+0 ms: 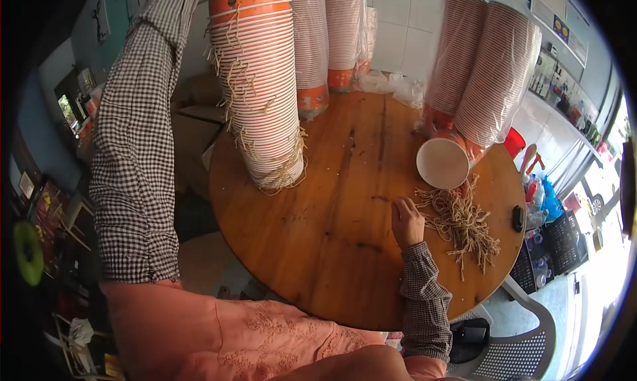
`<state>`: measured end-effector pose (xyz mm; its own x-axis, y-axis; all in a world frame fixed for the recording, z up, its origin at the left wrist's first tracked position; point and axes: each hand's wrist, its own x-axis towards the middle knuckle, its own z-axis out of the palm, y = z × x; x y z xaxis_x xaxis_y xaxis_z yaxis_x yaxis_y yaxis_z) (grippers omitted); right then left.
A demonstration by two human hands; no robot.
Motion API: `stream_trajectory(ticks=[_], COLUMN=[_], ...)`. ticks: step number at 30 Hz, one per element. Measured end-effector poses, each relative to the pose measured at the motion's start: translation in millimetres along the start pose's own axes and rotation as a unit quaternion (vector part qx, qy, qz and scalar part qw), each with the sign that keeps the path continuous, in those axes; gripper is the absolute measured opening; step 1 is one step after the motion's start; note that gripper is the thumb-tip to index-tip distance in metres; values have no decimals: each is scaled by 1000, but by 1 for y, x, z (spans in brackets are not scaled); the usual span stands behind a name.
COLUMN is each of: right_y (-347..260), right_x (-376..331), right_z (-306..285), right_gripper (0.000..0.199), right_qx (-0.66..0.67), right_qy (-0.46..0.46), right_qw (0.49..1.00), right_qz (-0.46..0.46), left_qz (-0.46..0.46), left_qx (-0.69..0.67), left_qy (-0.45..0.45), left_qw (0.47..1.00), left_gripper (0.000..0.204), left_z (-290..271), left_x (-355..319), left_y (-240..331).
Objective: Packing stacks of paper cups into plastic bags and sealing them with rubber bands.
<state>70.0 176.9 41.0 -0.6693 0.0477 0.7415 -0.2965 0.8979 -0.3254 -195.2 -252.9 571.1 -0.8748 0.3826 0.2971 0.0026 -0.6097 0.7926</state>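
I look down on a round wooden table (332, 248), warm brown, its planks scuffed and marked with darker knots. My right hand (407, 223) rests on the tabletop near the right side, fingers loosely curled and pressed down, touching the near edge of a loose pile of tan string pieces (461, 223); I cannot tell whether any strand is pinched between the fingers. My left arm, in a checked sleeve (136, 142), rises up past the top of the view, so my left hand is out of sight.

On the far left of the table stands a tall stack of orange-and-white paper cups (260, 82), with strings dangling from its rims. Behind it stand more cup stacks (328, 36). To the right, two stacks wrapped in clear plastic (488, 69) lean over, and one single cup (443, 162) lies on its side with its white mouth facing me, just beyond the string pile. A small dark object (517, 218) lies near the table's right edge.

Around the table: white tiled wall behind, a grey plastic chair (524, 354) at lower right, crates of bottles (564, 242) by a bright doorway, and cluttered shelves on the left.
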Motion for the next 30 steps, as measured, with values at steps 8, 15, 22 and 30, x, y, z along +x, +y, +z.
stream_trajectory(ticks=[8, 15, 22, 30], right_y=[-6, -2, 21, 95], right_x=[1, -9, 2, 17], right_z=[-2, -3, 1, -9], right_gripper=[11, 12, 9, 15], right_qx=[34, 33, 49, 61], right_qy=[8, -19, 6, 150], right_qw=[999, 999, 994, 947], right_qz=[0, 17, 98, 276], left_qz=[127, 38, -10, -221], left_qx=[181, 200, 414, 372], left_qy=[54, 139, -3, -156], left_qw=[974, 969, 910, 888], left_gripper=[15, 20, 27, 20], left_z=[-97, -88, -94, -73], left_x=[-36, -97, -170, -177], left_y=[-38, -115, -237, -504])
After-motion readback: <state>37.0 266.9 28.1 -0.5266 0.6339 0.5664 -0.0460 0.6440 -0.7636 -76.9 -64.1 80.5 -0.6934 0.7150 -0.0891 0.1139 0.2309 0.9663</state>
